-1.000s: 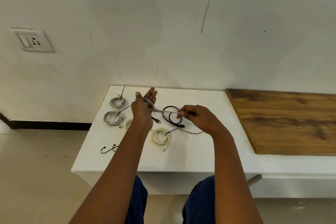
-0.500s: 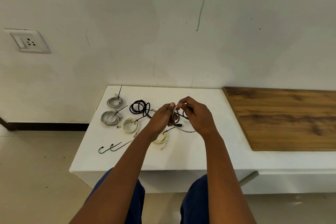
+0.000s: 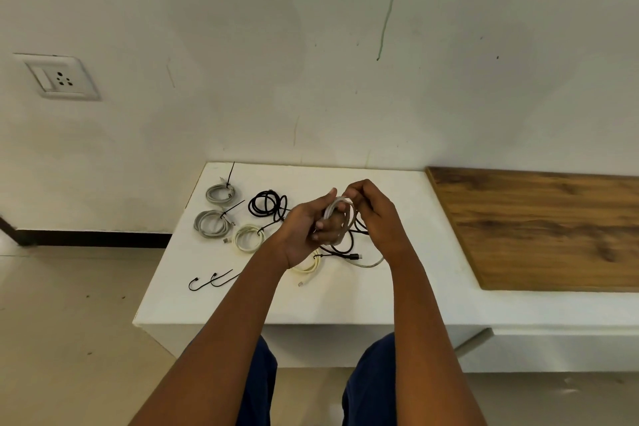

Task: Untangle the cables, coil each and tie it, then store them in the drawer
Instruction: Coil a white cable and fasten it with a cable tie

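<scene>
My left hand (image 3: 307, 230) holds a coil of pale grey cable (image 3: 340, 209) above the white table (image 3: 397, 294). My right hand (image 3: 377, 214) pinches the same cable at the top of the coil; its loose tail (image 3: 371, 263) trails onto the table. Under my hands lies a loose black cable (image 3: 340, 249). To the left lie tied coils: two grey ones (image 3: 219, 193) (image 3: 211, 223), a black one (image 3: 267, 204) and a cream one (image 3: 249, 237). Another cream coil (image 3: 309, 266) is partly hidden by my left wrist.
Two spare black ties (image 3: 211, 281) lie near the table's front left. A wooden panel (image 3: 546, 228) covers the right part of the surface. A wall socket (image 3: 58, 77) is on the wall at left. My knees are below the table's front edge.
My hands have come together: the left one, spread a second ago with cable wound on it, now closes on the coil. The right has moved left to the coil's top.
</scene>
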{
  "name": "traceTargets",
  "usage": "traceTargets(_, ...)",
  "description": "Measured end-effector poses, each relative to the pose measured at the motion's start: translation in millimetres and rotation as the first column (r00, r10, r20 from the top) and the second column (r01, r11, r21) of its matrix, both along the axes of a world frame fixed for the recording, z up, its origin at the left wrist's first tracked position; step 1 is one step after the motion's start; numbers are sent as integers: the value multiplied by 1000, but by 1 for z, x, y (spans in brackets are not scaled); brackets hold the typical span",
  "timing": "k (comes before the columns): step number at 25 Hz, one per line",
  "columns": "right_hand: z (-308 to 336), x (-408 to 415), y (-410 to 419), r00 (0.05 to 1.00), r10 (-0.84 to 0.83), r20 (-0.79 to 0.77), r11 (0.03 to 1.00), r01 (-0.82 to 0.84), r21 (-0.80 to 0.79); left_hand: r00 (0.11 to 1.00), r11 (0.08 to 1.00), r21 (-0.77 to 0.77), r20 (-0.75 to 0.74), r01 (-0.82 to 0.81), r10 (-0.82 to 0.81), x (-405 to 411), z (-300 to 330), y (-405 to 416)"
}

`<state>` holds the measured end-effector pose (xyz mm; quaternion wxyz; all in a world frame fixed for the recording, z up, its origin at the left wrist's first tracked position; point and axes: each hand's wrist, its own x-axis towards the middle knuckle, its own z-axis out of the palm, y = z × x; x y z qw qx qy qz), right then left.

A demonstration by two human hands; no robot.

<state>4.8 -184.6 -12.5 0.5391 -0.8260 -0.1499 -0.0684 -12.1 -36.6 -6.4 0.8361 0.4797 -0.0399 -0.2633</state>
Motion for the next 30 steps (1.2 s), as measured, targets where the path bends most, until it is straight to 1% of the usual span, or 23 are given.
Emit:
traceTargets(2, -4, 3, -3, 999, -32, -14, 998, 32, 52, 998, 982, -182, -13, -59, 57, 3, 3, 4)
traceTargets(4, -11, 6, -6, 997, -68, -47, 994, 72, 88, 990, 934, -329, -14, -137, 140, 9, 7, 11)
traceTargets(7, -22, 11, -7, 995, -67, -75, 995, 72, 72, 969, 877, -431, 24, -211, 245, 17, 12, 24)
traceTargets(9, -29, 15, -5, 995, -46, -91, 998, 49, 33, 951, 826, -499, 16, -261, 310, 20, 14, 29)
traceTargets(11, -36, 19, -4, 992, -55, -111, 998, 54, -14, 920, 754, -565, -20, -334, 392, 23, 15, 33)
traceTargets(13, -43, 22, -4, 990, -57, -127, 998, 52, -40, 876, 662, -628, -71, -410, 476, 25, 15, 38)
traceTargets(15, -47, 25, -3, 989, -42, -145, 998, 33, -60, 818, 597, -636, -99, -490, 566, 28, 14, 46)
traceTargets(18, -45, 26, -4, 987, -49, -154, 992, 30, -126, 704, 535, -544, -154, -646, 693, 30, 11, 52)
traceTargets(20, -41, 25, -7, 991, -48, -124, 977, 21, -213, 616, 491, -451, -186, -745, 765, 33, 9, 53)
traceTargets(22, -36, 22, -9, 994, -14, -104, 966, -13, -258, 562, 479, -351, -192, -805, 805, 35, 4, 52)
traceTargets(24, -34, 21, -9, 993, 45, -106, 972, -68, -225, 544, 504, -235, -162, -831, 823, 37, -3, 48)
traceTargets(27, -31, 20, -3, 988, 124, -94, 977, -138, -164, 535, 535, -16, -20, -845, 845, 37, -14, 36)
traceTargets(28, -29, 19, -1, 986, 143, -85, 977, -155, -144, 542, 541, 43, 42, -840, 839, 37, -18, 32)
traceTargets(30, -26, 19, 2, 986, 158, -61, 979, -164, -123, 587, 563, 173, 156, -808, 795, 37, -25, 24)
